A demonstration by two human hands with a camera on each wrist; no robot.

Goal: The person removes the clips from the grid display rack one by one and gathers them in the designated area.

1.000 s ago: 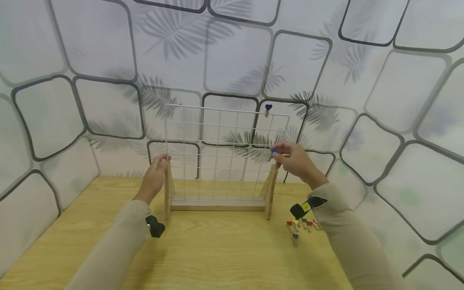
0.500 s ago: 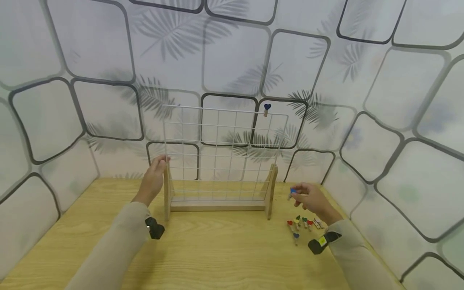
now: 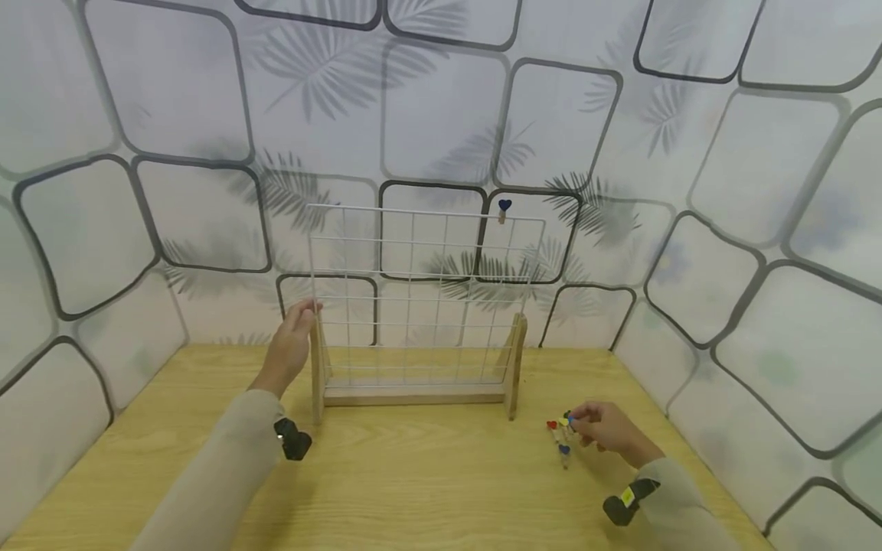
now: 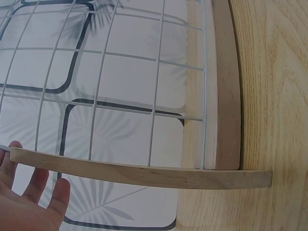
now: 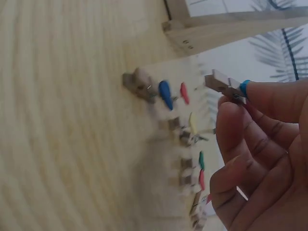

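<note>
My right hand [image 3: 609,430] pinches a small wooden clothespin [image 5: 224,86] with a blue heart between thumb and index finger. It hovers over a cluster of loose heart clothespins on the table, nearest the yellow-heart clothespin [image 3: 564,428]. A dark-blue-heart clothespin [image 5: 165,95] lies closest to the camera in the right wrist view. At the left, my left hand [image 3: 289,344] grips the side of a white wire grid rack [image 3: 409,298], its fingertips at the top of the wooden upright [image 4: 120,174]. Another dark blue heart clothespin [image 3: 504,208] is clipped on the rack's top wire.
The rack stands on a wooden base bar [image 3: 413,398], close to the patterned wall [image 3: 441,115]. A red-heart clothespin [image 3: 552,427] lies at the left of the cluster. The wood-grain table [image 3: 413,482] spreads in front.
My right hand has moved away from the rack's right upright, down and to the right, carrying the blue-heart clothespin to the cluster. My left hand stays at the rack.
</note>
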